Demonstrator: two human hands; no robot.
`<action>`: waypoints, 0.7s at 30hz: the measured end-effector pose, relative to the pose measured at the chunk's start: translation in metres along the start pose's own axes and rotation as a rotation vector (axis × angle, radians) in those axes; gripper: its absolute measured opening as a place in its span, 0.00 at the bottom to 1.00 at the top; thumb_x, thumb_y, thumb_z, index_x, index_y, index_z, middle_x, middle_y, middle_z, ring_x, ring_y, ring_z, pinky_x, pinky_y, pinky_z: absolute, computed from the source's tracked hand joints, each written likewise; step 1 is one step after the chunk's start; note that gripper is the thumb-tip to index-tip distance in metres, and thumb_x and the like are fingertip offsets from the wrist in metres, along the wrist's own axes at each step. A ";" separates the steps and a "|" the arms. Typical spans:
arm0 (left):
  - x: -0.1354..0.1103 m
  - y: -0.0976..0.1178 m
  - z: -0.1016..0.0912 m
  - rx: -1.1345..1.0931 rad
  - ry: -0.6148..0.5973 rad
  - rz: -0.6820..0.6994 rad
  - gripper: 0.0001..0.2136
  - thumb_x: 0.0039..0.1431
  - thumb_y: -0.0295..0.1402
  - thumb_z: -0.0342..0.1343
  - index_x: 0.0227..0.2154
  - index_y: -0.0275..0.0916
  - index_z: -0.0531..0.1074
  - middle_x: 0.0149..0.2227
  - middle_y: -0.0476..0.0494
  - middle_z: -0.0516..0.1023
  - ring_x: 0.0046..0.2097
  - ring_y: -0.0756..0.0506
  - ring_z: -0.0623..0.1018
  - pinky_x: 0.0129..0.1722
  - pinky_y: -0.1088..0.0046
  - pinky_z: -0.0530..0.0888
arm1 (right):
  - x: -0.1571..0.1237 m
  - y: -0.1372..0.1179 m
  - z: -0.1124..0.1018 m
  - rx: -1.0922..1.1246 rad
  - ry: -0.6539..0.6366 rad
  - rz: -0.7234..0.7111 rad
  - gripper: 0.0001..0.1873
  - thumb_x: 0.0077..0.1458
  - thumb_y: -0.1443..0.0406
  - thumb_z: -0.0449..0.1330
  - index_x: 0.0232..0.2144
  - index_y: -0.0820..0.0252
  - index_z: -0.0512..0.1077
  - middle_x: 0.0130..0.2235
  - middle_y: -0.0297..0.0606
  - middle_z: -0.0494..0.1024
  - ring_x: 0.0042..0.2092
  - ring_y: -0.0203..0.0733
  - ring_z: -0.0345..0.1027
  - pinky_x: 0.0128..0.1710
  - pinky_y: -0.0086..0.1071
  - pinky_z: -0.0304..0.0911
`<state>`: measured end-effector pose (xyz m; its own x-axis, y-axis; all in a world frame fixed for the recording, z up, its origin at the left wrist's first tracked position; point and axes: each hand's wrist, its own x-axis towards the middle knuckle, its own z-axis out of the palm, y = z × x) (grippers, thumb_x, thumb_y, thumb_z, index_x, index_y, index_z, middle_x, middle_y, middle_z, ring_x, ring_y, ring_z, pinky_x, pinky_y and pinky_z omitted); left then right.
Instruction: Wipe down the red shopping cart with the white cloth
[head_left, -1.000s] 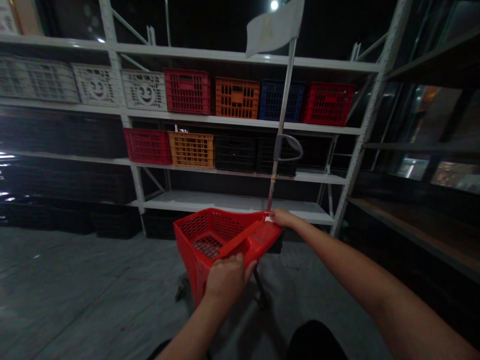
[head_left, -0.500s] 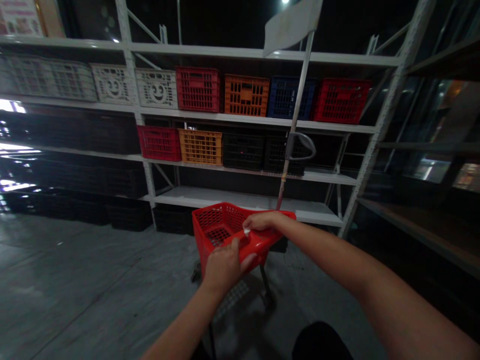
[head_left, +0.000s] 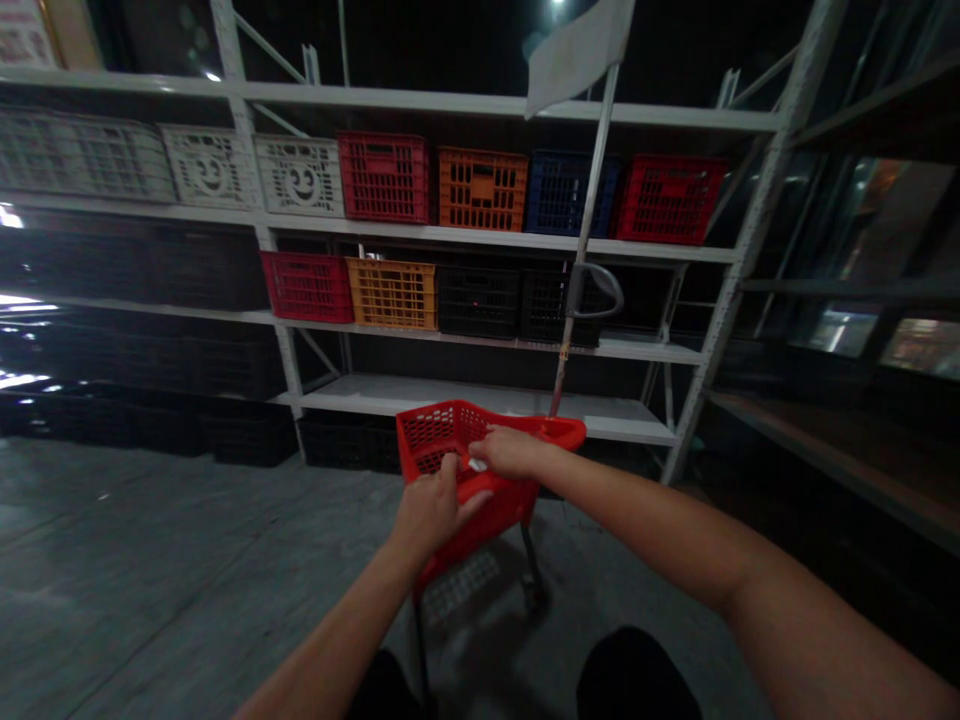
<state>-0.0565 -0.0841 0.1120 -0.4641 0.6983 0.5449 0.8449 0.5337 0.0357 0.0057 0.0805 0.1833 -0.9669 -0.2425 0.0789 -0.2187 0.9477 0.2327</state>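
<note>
A red plastic basket cart on small wheels stands on the floor in front of me. My left hand is closed round its near rim. My right hand lies curled over the red handle bar just beyond, next to a small white thing I cannot make out. A thin pole with a grey loop handle and a white flag on top rises from the cart's right side.
White metal shelving faces me, with red, orange, blue, black and white crates on its upper levels. More dark shelves run along the right. Stacked black crates fill the left. The floor is grey concrete.
The cart has rolled away from me toward the shelving. My right hand has slid from the cart's right corner leftward onto the handle bar, close to my left hand.
</note>
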 end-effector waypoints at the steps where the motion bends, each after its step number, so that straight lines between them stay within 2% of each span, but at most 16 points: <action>1: 0.002 0.000 0.000 -0.001 -0.008 -0.007 0.26 0.54 0.55 0.41 0.44 0.36 0.57 0.31 0.39 0.77 0.33 0.40 0.78 0.30 0.70 0.69 | 0.003 -0.002 0.001 0.012 -0.033 0.054 0.09 0.56 0.67 0.51 0.36 0.62 0.71 0.33 0.43 0.77 0.36 0.45 0.72 0.43 0.40 0.61; 3: 0.004 -0.001 -0.002 -0.007 -0.024 -0.029 0.26 0.53 0.55 0.42 0.44 0.37 0.59 0.32 0.40 0.77 0.34 0.40 0.78 0.30 0.70 0.69 | 0.005 -0.011 0.005 0.060 -0.050 0.116 0.10 0.55 0.66 0.52 0.36 0.62 0.71 0.33 0.44 0.77 0.35 0.46 0.72 0.36 0.37 0.64; 5: 0.005 -0.005 -0.004 -0.007 -0.045 -0.035 0.24 0.53 0.54 0.42 0.43 0.38 0.61 0.32 0.41 0.77 0.34 0.41 0.78 0.31 0.71 0.68 | -0.001 -0.025 0.015 0.114 0.067 0.149 0.10 0.56 0.67 0.51 0.38 0.61 0.71 0.35 0.44 0.77 0.37 0.46 0.72 0.36 0.35 0.65; 8: 0.006 -0.014 -0.009 0.028 -0.095 0.039 0.22 0.56 0.52 0.40 0.40 0.41 0.67 0.33 0.41 0.78 0.35 0.42 0.77 0.32 0.72 0.67 | -0.022 -0.049 0.046 0.173 0.453 0.186 0.15 0.59 0.69 0.47 0.47 0.61 0.67 0.46 0.45 0.74 0.49 0.43 0.67 0.48 0.36 0.61; 10: 0.008 -0.020 -0.011 0.037 -0.127 0.109 0.23 0.58 0.51 0.36 0.37 0.42 0.70 0.33 0.42 0.79 0.36 0.43 0.77 0.33 0.72 0.67 | -0.038 -0.058 0.074 0.166 0.679 0.169 0.18 0.60 0.70 0.45 0.51 0.60 0.64 0.52 0.44 0.70 0.56 0.40 0.58 0.56 0.40 0.52; 13: 0.011 -0.026 -0.012 -0.004 -0.147 0.176 0.24 0.60 0.48 0.33 0.35 0.42 0.72 0.34 0.43 0.79 0.37 0.46 0.77 0.36 0.73 0.67 | -0.062 -0.047 0.110 0.126 0.863 0.236 0.18 0.60 0.70 0.44 0.47 0.58 0.67 0.51 0.42 0.72 0.58 0.40 0.57 0.60 0.47 0.41; 15: 0.012 -0.028 -0.013 -0.021 -0.154 0.195 0.24 0.61 0.46 0.32 0.36 0.42 0.73 0.34 0.44 0.79 0.36 0.47 0.77 0.36 0.74 0.67 | -0.075 -0.027 0.126 0.130 0.977 0.431 0.17 0.59 0.70 0.43 0.43 0.59 0.69 0.49 0.44 0.73 0.56 0.41 0.59 0.60 0.50 0.39; 18: 0.013 -0.029 -0.011 -0.025 -0.156 0.213 0.24 0.61 0.45 0.32 0.36 0.41 0.73 0.34 0.44 0.79 0.36 0.47 0.77 0.34 0.74 0.67 | -0.086 -0.002 0.137 0.190 1.128 0.757 0.17 0.59 0.70 0.40 0.41 0.62 0.68 0.50 0.48 0.71 0.57 0.43 0.59 0.59 0.52 0.40; 19: 0.013 -0.029 -0.011 -0.028 -0.150 0.218 0.24 0.61 0.45 0.32 0.36 0.41 0.73 0.34 0.44 0.79 0.36 0.47 0.77 0.34 0.74 0.67 | -0.084 -0.001 0.138 0.217 1.156 0.803 0.17 0.59 0.70 0.40 0.41 0.63 0.68 0.51 0.49 0.70 0.57 0.43 0.58 0.59 0.52 0.41; 21: 0.013 -0.028 -0.010 -0.037 -0.136 0.224 0.24 0.61 0.45 0.33 0.37 0.41 0.74 0.34 0.43 0.79 0.36 0.47 0.77 0.35 0.74 0.67 | -0.071 -0.011 0.138 0.264 1.188 0.793 0.17 0.59 0.70 0.40 0.40 0.64 0.67 0.53 0.51 0.68 0.60 0.42 0.53 0.59 0.50 0.42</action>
<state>-0.0835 -0.0949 0.1259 -0.2939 0.8559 0.4255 0.9386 0.3425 -0.0407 0.0590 0.1157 0.0414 -0.1943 0.4520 0.8706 0.1676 0.8898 -0.4246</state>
